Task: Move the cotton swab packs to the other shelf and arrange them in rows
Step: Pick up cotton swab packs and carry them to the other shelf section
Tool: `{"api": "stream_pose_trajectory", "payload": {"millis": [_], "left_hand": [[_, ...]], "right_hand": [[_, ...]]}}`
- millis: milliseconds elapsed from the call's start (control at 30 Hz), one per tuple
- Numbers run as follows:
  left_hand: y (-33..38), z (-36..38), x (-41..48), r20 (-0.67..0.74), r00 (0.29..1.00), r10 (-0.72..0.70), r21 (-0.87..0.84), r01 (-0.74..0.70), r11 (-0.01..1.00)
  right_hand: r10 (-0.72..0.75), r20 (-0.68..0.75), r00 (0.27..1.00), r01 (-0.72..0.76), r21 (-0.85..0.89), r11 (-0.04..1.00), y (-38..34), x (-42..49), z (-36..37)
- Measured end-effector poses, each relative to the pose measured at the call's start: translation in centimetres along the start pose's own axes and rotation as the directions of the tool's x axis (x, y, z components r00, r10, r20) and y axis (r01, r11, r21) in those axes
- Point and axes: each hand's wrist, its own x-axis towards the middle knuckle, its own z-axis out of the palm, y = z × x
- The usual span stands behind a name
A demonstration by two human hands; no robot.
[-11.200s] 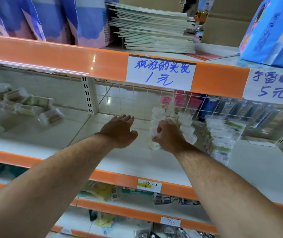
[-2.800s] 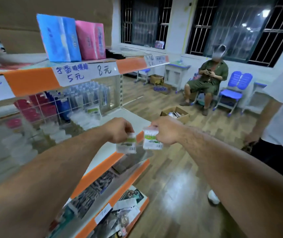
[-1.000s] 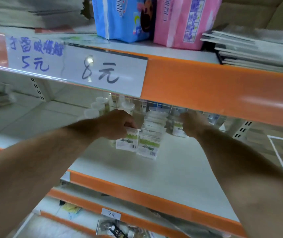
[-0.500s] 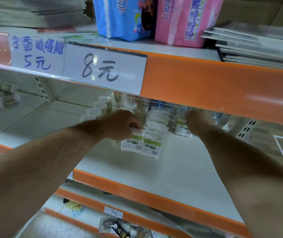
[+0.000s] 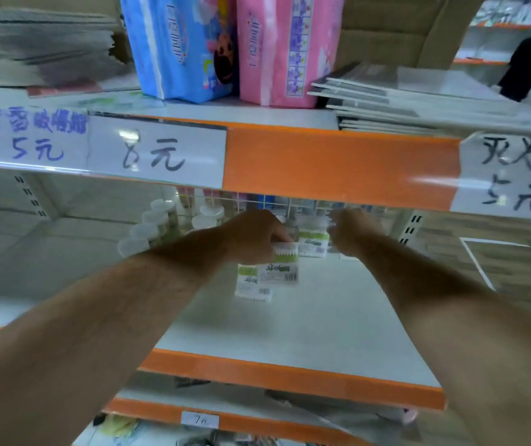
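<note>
A person reaches with both bare arms into the middle level of an orange-edged shelf (image 5: 289,336) in a store. At far left, on the level above, lies a stack of papers (image 5: 39,49), with handwritten price labels (image 5: 96,146) for 5 and 8 yuan on the edge below it. Next come a blue pack (image 5: 177,49) and a pink pack (image 5: 286,49), standing upright and touching. Beneath them, on the white board, a line of round lidded tubs (image 5: 158,220) runs back toward the wire grid. Just right of the tubs, the left hand (image 5: 251,236) grips a cotton swab pack (image 5: 281,268) by its top edge, fingers and thumb curled round it, label facing the camera. This pack overlaps a second pack (image 5: 252,289) standing on the board just beside it. More swab packs (image 5: 314,244) stand further back, between the two hands. The right hand (image 5: 351,230) sits at the back of that row with fingers curled; blur hides whether it has hold of anything. Further right, a stack of booklets (image 5: 386,101) rests on the upper level above another price sign (image 5: 515,175). A figure in black (image 5: 528,62) stands in the far background.
</note>
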Motion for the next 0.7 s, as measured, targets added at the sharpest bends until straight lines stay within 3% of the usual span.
{"api": "stream_pose_trajectory", "payload": {"millis": [167, 333, 467, 700], "left_hand": [[2.5, 2.8, 4.8, -0.025, 0.996, 0.080, 0.101, -0.077, 0.992], [4.2, 5.3, 7.3, 0.010, 0.997, 0.082, 0.205, -0.082, 0.975], [3.0, 6.7, 8.5, -0.033, 0.999, 0.016, 0.233, -0.008, 0.972], [2.2, 7.4, 9.9, -0.095, 0.996, -0.002, 0.254, 0.026, 0.967]], "right_hand": [[0.043, 0.122, 0.992, -0.028, -0.122, 0.992, 1.9, -2.8, -1.9], [0.074, 0.178, 0.981, -0.051, -0.128, 0.990, 4.1, -6.4, -3.7], [0.141, 0.144, 0.979, -0.128, -0.091, 0.988, 5.5, -8.4, -4.7], [0.086, 0.084, 0.993, -0.073, -0.142, 0.987, 7.5, -9.0, -4.6]]}}
